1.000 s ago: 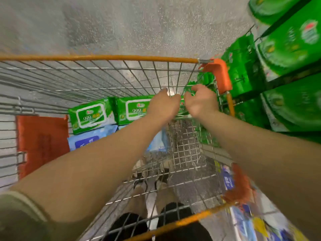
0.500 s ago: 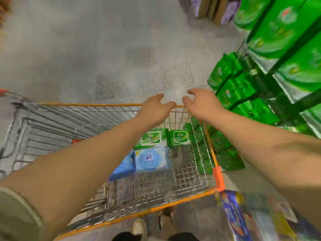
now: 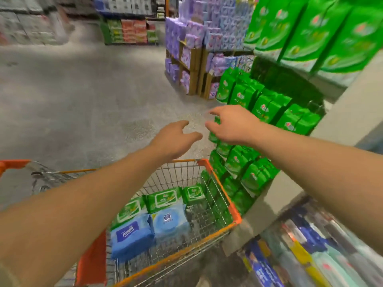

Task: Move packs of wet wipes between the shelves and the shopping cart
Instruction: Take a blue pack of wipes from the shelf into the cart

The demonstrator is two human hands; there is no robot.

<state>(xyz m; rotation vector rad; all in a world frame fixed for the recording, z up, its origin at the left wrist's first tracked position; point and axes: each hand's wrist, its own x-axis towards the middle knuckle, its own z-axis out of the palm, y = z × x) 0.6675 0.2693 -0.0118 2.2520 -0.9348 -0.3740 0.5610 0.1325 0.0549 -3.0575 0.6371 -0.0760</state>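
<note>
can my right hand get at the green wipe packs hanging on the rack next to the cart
Probably yes. The right hand, empty with fingers spread, is raised just in front of the hanging green plastic wipe packs, and nothing sits between them.

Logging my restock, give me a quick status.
Left hand and right hand open, empty. Green wipes packs hang ahead, untouched. Nothing between.

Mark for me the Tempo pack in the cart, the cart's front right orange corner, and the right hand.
Tempo pack (image 3: pixel 129 235): head view, on its dark blue label.
Cart's front right orange corner (image 3: pixel 204 162): head view, on the plastic corner cap.
Right hand (image 3: pixel 234 126): head view, on the back of the hand.
</note>
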